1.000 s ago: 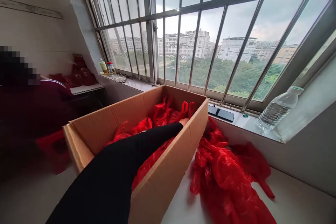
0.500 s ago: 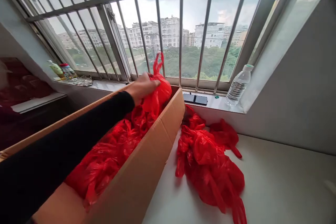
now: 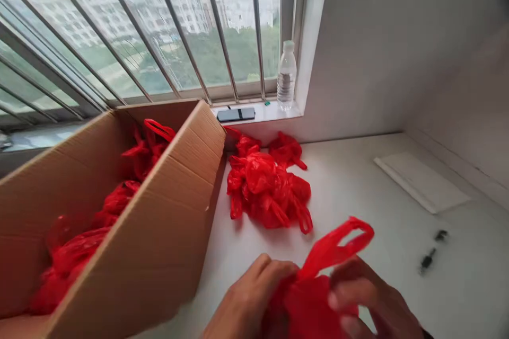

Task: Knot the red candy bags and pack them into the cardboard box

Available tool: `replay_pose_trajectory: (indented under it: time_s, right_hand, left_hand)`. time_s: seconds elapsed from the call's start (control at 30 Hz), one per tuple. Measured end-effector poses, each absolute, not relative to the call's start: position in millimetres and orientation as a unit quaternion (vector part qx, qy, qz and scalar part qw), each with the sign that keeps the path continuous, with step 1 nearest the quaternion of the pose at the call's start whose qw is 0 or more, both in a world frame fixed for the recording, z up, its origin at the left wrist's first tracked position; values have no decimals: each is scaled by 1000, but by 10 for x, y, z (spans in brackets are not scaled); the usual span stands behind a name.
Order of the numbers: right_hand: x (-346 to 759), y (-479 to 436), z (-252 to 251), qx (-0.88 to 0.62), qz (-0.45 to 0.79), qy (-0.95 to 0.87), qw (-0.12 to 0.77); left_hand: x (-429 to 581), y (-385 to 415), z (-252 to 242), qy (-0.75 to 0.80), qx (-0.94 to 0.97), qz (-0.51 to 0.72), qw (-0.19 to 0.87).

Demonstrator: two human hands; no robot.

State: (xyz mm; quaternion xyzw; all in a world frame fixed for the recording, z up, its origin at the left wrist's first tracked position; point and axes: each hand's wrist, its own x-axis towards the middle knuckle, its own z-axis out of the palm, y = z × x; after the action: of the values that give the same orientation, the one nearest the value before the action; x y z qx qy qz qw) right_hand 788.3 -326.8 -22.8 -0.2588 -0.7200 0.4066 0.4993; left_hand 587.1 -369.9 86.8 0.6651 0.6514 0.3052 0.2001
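Low in the view, over the white table, is a red plastic bag (image 3: 314,307) with one handle loop sticking up to the right. My left hand (image 3: 254,291) is closed on the bag's left side, its thumb and fingertips partly hidden behind the plastic. On the opposite side, my right hand (image 3: 368,291) curls its fingers against the bag, slightly smeared by motion. Beyond both hands lies a pile of red plastic bags (image 3: 266,185) on the table. More red bags (image 3: 79,254) fill the bottom of the cardboard box (image 3: 167,222) at the left.
A barred window stands behind. On its sill are a phone (image 3: 236,114) and a clear plastic bottle (image 3: 287,77). To the right, a flat white panel (image 3: 421,183) and small black objects (image 3: 428,260) lie on the white table (image 3: 358,185).
My view has swung right and down. A hand that held a red bag over the box's far end has left it; both my hands are now at a red bag over the table.
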Motion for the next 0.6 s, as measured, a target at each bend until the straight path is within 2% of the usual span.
replay_pose_trajectory:
  time_s: [0.1, 0.17, 0.23, 0.33, 0.6]
  right_hand:
    - [7909, -3298, -257, -305, 401, -759, 411]
    - [7931, -3295, -395, -329, 437, -756, 359]
    - [7973, -3291, -535, -353, 463, -744, 329]
    - [8019, -3291, -629, -376, 473, -724, 333]
    - [8039, -3202, -576, -344, 394, -786, 329]
  left_hand:
    - [6029, -3852, 431, 605, 684, 235, 331]
    - [6060, -3857, 196, 611, 664, 230, 364]
    - [6060, -3855, 17, 628, 647, 248, 355]
    - [6043, -3892, -117, 657, 627, 265, 325]
    - [6017, -3986, -123, 711, 574, 287, 288]
